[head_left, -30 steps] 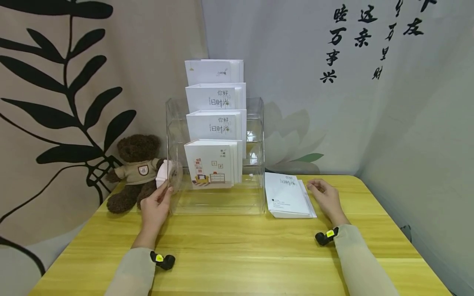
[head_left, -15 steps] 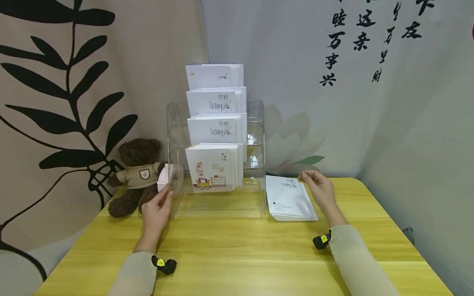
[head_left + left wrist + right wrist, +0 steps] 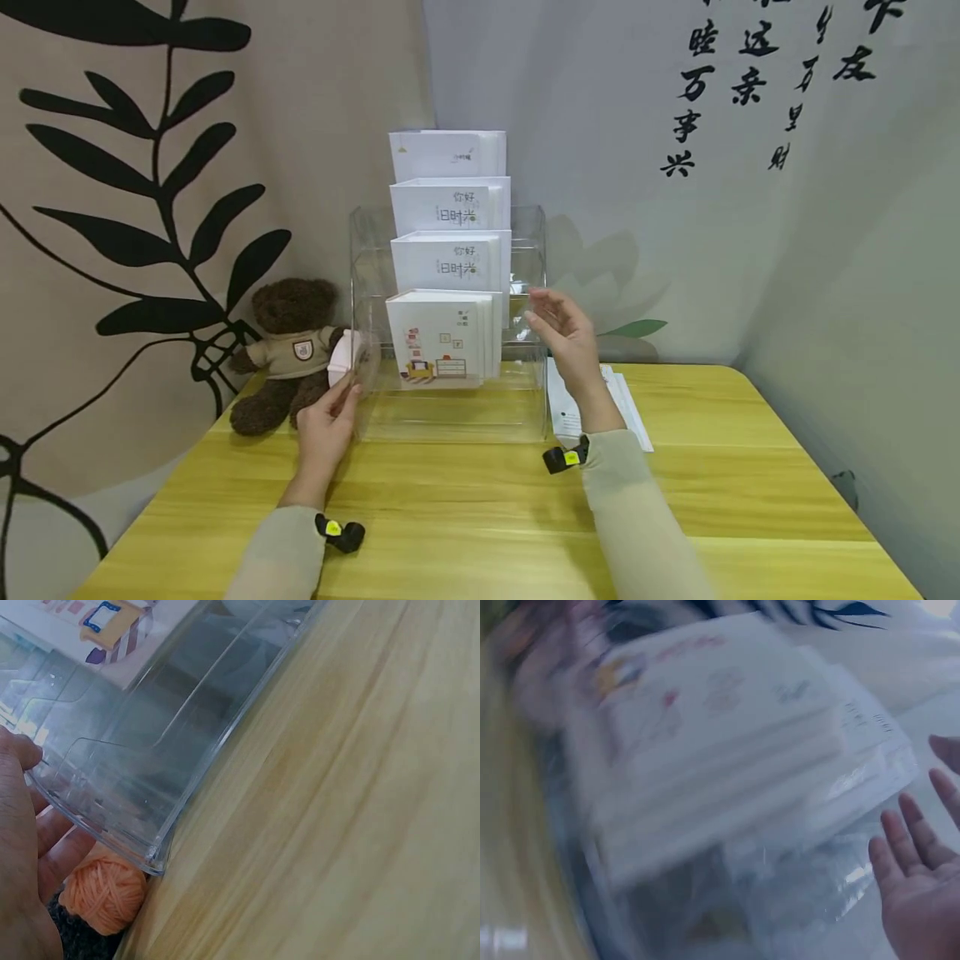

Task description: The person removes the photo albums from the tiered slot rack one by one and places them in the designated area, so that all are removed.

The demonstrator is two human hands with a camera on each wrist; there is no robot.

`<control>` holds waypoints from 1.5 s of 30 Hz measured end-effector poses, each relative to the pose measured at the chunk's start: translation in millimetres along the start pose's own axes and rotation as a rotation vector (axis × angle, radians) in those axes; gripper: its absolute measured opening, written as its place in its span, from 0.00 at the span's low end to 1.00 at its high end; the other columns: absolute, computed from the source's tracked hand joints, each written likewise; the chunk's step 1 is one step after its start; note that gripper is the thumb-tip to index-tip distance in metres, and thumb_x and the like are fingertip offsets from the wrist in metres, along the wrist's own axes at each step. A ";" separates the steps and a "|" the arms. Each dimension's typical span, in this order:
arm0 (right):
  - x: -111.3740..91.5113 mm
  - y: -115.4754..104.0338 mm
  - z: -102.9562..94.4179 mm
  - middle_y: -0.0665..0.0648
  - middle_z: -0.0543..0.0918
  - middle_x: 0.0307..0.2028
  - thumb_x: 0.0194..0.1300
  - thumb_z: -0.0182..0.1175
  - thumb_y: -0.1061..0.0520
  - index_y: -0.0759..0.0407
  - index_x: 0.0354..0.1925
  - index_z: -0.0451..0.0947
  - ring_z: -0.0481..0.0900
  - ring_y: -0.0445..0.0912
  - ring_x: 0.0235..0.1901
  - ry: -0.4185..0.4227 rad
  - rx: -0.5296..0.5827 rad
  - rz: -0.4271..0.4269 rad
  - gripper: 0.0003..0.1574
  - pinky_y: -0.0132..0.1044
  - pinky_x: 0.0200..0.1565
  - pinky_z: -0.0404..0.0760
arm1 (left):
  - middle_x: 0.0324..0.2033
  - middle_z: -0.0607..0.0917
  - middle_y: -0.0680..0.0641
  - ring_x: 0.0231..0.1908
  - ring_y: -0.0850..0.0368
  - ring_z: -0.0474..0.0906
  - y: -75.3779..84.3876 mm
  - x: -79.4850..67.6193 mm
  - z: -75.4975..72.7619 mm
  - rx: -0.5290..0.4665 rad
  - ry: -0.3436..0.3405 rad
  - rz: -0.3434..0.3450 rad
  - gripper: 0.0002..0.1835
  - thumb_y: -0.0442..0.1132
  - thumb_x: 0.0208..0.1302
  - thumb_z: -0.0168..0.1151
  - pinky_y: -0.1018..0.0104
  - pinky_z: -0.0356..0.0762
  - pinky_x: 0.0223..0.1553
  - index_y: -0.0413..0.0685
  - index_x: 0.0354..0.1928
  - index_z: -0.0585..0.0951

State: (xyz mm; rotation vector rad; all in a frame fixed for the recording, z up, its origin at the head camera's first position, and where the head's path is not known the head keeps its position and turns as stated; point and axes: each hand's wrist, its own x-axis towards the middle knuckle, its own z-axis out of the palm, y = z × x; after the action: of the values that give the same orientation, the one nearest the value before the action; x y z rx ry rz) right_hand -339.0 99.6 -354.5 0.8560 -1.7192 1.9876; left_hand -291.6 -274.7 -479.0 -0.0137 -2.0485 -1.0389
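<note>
at the rack's left wall: left hand (image 3: 324,425), fingers lightly on it, nothing clasped
rack (image 3: 450,400): between both hands, on table (image 3: 487,517)
right hand (image 3: 566,337): raised beside rack's right wall, fingers spread, empty

Yellow wooden table (image 3: 480,508), streaked grain, filling the lower half of the head view, pushed against the draped backdrop.

Resting directly on it:
- Clear acrylic tiered rack (image 3: 450,412), centre of frame at the table's far edge, loaded with white booklets (image 3: 442,337) in stepped rows.
- Brown teddy bear (image 3: 288,354), centre left, seated just beside the rack's left wall.
- Flat stack of white booklets (image 3: 630,412), right of centre, lying just beside the rack's right wall.
- Small ball of orange yarn (image 3: 105,891), lower left of the left wrist view, against the rack's front corner.
</note>
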 end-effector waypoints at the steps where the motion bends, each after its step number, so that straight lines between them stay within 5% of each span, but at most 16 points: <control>1: 4.0 0.7 7.2 0.68 0.74 0.62 0.70 0.63 0.63 0.67 0.62 0.74 0.70 0.59 0.65 0.018 0.025 -0.001 0.24 0.45 0.66 0.69 | 0.40 0.90 0.48 0.32 0.83 0.78 -0.4 0.0 0.9 -0.007 0.001 0.003 0.17 0.42 0.67 0.69 0.88 0.71 0.35 0.55 0.57 0.86; 5: 15.1 7.3 31.4 0.67 0.75 0.63 0.69 0.64 0.64 0.66 0.63 0.73 0.70 0.59 0.65 0.060 0.086 -0.002 0.25 0.49 0.67 0.67 | 0.40 0.90 0.47 0.31 0.84 0.77 -0.8 -0.1 3.4 -0.019 0.002 0.008 0.17 0.42 0.67 0.69 0.87 0.71 0.34 0.54 0.57 0.86; 15: 14.0 38.1 67.4 0.60 0.80 0.58 0.68 0.65 0.63 0.53 0.66 0.72 0.83 0.54 0.52 -0.097 0.036 0.158 0.30 0.52 0.51 0.82 | 0.37 0.91 0.48 0.29 0.63 0.84 -1.8 -2.2 1.0 0.011 0.026 0.038 0.17 0.41 0.66 0.70 0.85 0.71 0.32 0.55 0.56 0.87; 27: 15.0 23.6 70.9 0.60 0.81 0.56 0.64 0.68 0.66 0.57 0.64 0.74 0.85 0.56 0.48 -0.156 -0.159 -0.019 0.31 0.44 0.44 0.85 | 0.36 0.91 0.49 0.26 0.71 0.82 -2.6 -2.4 4.3 -0.011 0.026 0.035 0.17 0.41 0.66 0.70 0.82 0.73 0.28 0.56 0.56 0.87; 45: 9.5 26.8 74.3 0.63 0.82 0.56 0.60 0.69 0.70 0.63 0.59 0.75 0.86 0.59 0.46 -0.127 -0.183 -0.165 0.28 0.45 0.43 0.85 | 0.36 0.91 0.48 0.26 0.71 0.82 -6.5 -2.2 5.1 -0.023 0.037 0.051 0.16 0.42 0.67 0.69 0.83 0.73 0.28 0.55 0.56 0.87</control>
State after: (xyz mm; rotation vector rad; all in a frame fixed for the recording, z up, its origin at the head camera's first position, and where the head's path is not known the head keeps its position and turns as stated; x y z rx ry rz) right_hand -348.2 21.1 -363.2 1.0419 -1.8027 1.6728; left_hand -295.7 -274.8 -486.5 -0.0576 -1.9929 -1.0242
